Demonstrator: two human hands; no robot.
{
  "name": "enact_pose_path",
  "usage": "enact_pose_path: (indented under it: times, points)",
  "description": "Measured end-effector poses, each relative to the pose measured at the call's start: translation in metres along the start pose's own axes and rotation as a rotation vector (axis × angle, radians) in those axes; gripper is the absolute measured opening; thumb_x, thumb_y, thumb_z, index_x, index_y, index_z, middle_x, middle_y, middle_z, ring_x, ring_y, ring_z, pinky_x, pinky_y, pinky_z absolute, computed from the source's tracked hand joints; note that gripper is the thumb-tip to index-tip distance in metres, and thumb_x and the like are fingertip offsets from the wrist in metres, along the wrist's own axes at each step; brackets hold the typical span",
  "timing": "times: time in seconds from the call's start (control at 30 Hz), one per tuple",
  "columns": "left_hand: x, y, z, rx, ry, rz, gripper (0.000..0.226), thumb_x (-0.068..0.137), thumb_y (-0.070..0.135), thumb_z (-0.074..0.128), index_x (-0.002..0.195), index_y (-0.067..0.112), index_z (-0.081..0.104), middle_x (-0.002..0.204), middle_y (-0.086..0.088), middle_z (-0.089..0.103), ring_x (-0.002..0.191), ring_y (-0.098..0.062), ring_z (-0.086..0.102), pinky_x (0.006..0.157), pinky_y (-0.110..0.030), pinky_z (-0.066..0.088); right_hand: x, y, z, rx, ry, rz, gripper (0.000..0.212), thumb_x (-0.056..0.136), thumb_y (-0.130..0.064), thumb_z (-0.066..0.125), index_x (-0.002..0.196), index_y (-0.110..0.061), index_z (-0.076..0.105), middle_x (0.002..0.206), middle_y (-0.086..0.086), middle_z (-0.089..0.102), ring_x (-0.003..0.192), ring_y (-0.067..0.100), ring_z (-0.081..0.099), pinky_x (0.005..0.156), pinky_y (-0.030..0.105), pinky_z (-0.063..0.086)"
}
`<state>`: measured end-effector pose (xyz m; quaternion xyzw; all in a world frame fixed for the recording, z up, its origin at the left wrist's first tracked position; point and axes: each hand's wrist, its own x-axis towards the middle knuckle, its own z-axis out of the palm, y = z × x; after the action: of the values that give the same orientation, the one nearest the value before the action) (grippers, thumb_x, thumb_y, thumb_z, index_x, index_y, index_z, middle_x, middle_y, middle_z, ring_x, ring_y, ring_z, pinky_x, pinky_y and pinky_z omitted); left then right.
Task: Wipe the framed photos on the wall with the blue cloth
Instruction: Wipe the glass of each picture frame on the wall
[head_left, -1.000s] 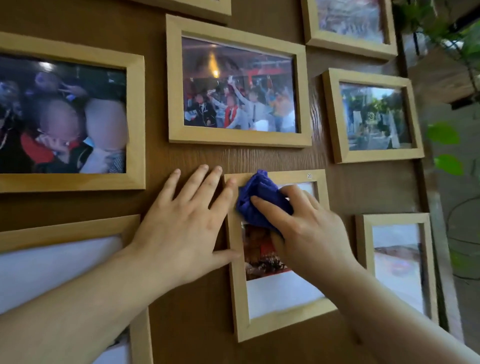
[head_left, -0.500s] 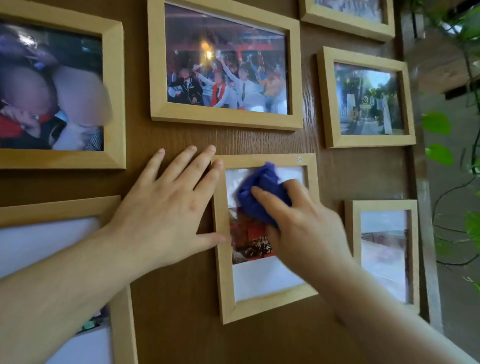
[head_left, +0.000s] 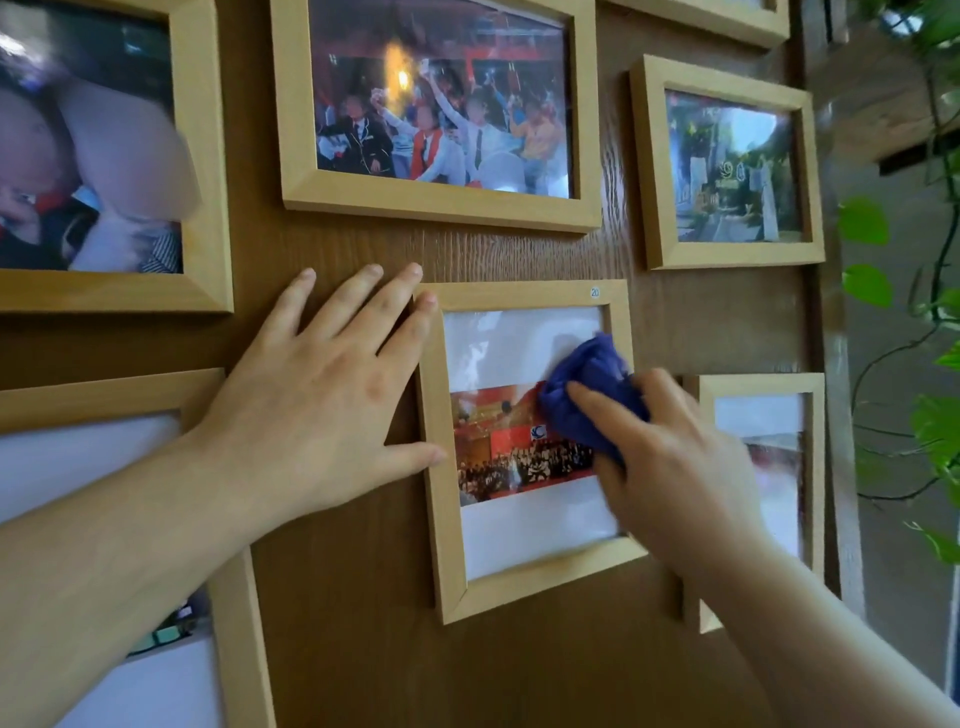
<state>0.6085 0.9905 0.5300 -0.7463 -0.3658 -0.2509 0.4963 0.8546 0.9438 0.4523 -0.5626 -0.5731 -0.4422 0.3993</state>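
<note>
A small light-wood framed photo (head_left: 447, 519) hangs in the middle of the brown wood wall. My right hand (head_left: 670, 467) holds a bunched blue cloth (head_left: 587, 384) and presses it against the glass at the frame's upper right. My left hand (head_left: 322, 405) lies flat on the wall, fingers spread, with fingertips and thumb touching the frame's left edge. The cloth and hand hide the right part of the picture.
Other wooden frames surround it: a wide one above (head_left: 441, 202), one at upper right (head_left: 727, 254), one at lower right (head_left: 810, 384), two at left (head_left: 213, 208) (head_left: 244, 649). Green vine leaves (head_left: 865, 223) hang past the wall's right edge.
My right hand has slid the blue cloth from the frame's upper left across to its upper right. The view has moved closer. My left hand stays against the frame's left edge.
</note>
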Motion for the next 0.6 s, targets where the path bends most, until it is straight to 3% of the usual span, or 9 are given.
enact_pose_path:
  times: [0.2, 0.3, 0.43, 0.6]
  points:
    - [0.002, 0.000, 0.001, 0.009, 0.021, 0.018, 0.110, 0.067, 0.079, 0.049, 0.149, 0.010, 0.024, 0.158, -0.015, 0.025, 0.144, -0.033, 0.026, 0.112, -0.060, 0.026, -0.031, -0.044, 0.012, 0.104, -0.104, -0.243, 0.055, 0.076, -0.021, 0.069, 0.127, -0.020, 0.052, 0.107, 0.009, 0.054, 0.083, 0.020, 0.053, 0.053, 0.026, 0.045]
    - [0.001, -0.001, 0.003, 0.005, 0.044, 0.023, 0.109, 0.067, 0.079, 0.050, 0.148, 0.010, 0.026, 0.157, -0.016, 0.027, 0.143, -0.034, 0.027, 0.112, -0.061, 0.026, -0.031, -0.027, 0.011, 0.064, -0.071, -0.166, 0.050, 0.076, -0.017, 0.068, 0.124, -0.020, 0.057, 0.105, 0.009, 0.056, 0.081, 0.023, 0.055, 0.052, 0.025, 0.041]
    - [0.001, -0.001, 0.005, -0.003, 0.055, 0.017, 0.109, 0.067, 0.078, 0.050, 0.148, 0.010, 0.024, 0.158, -0.015, 0.026, 0.144, -0.033, 0.026, 0.113, -0.060, 0.025, -0.033, 0.004, 0.008, -0.001, -0.074, 0.000, 0.052, 0.071, -0.010, 0.072, 0.121, -0.018, 0.061, 0.100, 0.013, 0.056, 0.079, 0.032, 0.055, 0.042, 0.035, 0.047]
    - [0.001, -0.001, 0.007, 0.005, 0.056, 0.021, 0.109, 0.068, 0.080, 0.043, 0.149, 0.011, 0.019, 0.159, -0.014, 0.022, 0.145, -0.032, 0.023, 0.114, -0.060, 0.022, -0.051, -0.010, 0.007, 0.010, -0.125, -0.094, 0.052, 0.072, -0.012, 0.071, 0.123, -0.016, 0.059, 0.101, 0.014, 0.055, 0.077, 0.029, 0.055, 0.044, 0.034, 0.046]
